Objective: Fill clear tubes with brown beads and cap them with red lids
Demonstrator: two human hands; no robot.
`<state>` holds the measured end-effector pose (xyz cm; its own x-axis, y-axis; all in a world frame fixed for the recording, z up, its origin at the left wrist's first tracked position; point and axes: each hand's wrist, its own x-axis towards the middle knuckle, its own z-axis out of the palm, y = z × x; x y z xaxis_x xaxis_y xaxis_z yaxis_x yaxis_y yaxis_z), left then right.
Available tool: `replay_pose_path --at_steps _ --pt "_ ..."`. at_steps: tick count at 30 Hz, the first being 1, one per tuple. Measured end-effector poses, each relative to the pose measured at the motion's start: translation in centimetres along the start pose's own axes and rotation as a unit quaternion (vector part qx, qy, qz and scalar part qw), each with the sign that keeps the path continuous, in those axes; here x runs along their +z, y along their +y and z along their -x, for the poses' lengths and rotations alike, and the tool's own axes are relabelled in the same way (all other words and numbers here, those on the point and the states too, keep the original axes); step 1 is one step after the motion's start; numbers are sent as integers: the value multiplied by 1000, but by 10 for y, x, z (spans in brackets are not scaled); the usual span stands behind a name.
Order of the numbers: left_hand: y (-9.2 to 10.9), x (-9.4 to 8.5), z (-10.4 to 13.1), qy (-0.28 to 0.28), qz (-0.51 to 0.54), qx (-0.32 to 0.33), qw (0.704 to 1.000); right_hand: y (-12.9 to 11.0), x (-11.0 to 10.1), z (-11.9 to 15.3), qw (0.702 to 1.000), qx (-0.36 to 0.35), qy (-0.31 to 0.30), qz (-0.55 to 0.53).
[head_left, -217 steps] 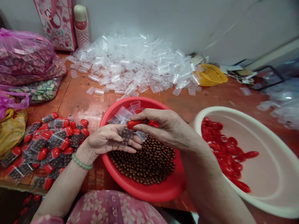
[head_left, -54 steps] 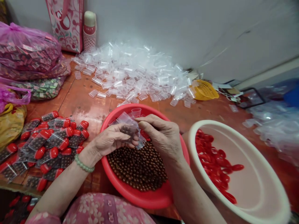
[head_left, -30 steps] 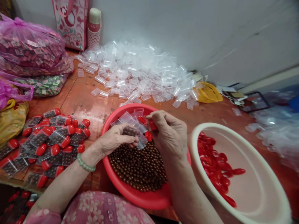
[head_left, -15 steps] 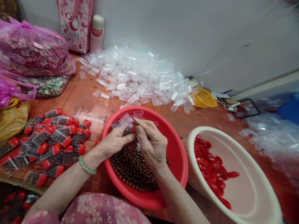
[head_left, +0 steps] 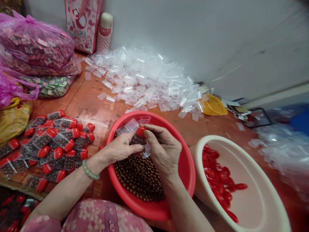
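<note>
Above the red basin (head_left: 190,170), my left hand (head_left: 122,146) is closed round a clear container (head_left: 138,139) with dark contents. A red cap (head_left: 141,132) sits at the container's upper right end, and the fingers of my right hand (head_left: 163,146) are pinched on it. Something clear and crumpled shows below those fingers; what it is I cannot make out. Brown beads (head_left: 137,177) fill the lower left of the basin. Several clear containers (head_left: 131,125) lie at its back edge, behind my hands.
Filled red-capped containers (head_left: 58,141) are piled at left. Clear empty containers (head_left: 149,80) are heaped along the wall. At right stands a white basin (head_left: 260,193) with red caps (head_left: 220,180). Pink bags (head_left: 36,48) and a yellow basket (head_left: 213,104) lie farther back.
My right hand has shifted slightly right and its fingers have opened out a little. More of the red cap and the container shows between my hands. The camera view has shifted slightly.
</note>
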<state>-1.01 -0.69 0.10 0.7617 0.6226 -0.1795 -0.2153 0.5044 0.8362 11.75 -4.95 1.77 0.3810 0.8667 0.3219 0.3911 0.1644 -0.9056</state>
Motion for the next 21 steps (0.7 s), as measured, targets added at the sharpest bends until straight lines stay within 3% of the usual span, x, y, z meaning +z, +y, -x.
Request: replay_pose_path --at_steps 10,16,21 --pt "-3 -1 -2 6 23 9 1000 2 1 3 996 -70 -12 47" --pt "-4 -1 -3 2 -86 2 996 5 -14 -2 988 -84 -90 94" --pt "-2 -2 -4 -11 -125 -11 992 5 -22 -4 983 -92 -117 110"
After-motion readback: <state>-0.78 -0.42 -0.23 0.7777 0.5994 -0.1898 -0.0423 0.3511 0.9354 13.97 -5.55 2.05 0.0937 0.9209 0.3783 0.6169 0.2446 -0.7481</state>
